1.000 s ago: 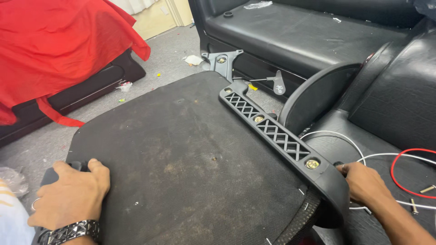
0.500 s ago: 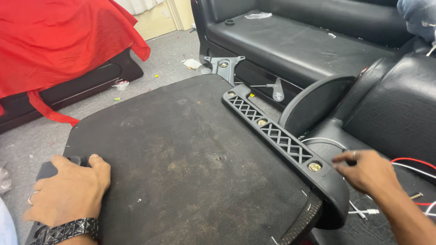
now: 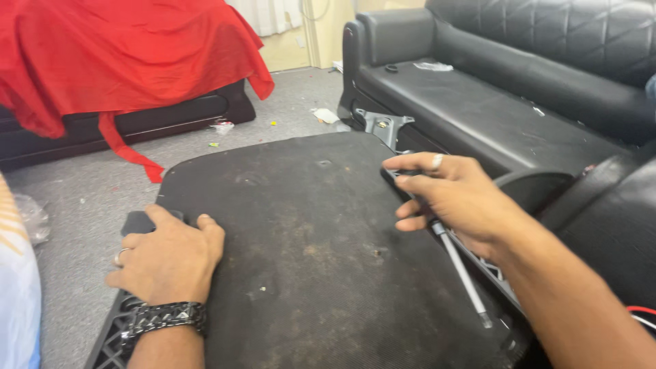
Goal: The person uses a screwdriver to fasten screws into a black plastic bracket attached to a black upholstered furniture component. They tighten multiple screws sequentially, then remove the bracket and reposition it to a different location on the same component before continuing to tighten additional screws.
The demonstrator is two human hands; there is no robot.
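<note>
On the grey floor [image 3: 75, 205], a big black fabric-covered panel [image 3: 314, 260] lies flat, centre frame, plastic grille strip on its right edge. Left hand [image 3: 167, 260] rests flat on the near-left edge, nothing gripped, likely steadying it. Right hand [image 3: 458, 198] is closed around a screwdriver [image 3: 461, 270], shaft pointing toward me over the right edge. Black sofa [image 3: 519, 102] far right; red cloth [image 3: 116, 55] far left.

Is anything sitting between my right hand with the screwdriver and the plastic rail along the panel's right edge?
Nothing visible does. The right hand holds the screwdriver directly over the rail, hiding part of it. The left hand rests apart, on the panel at its left edge.
</note>
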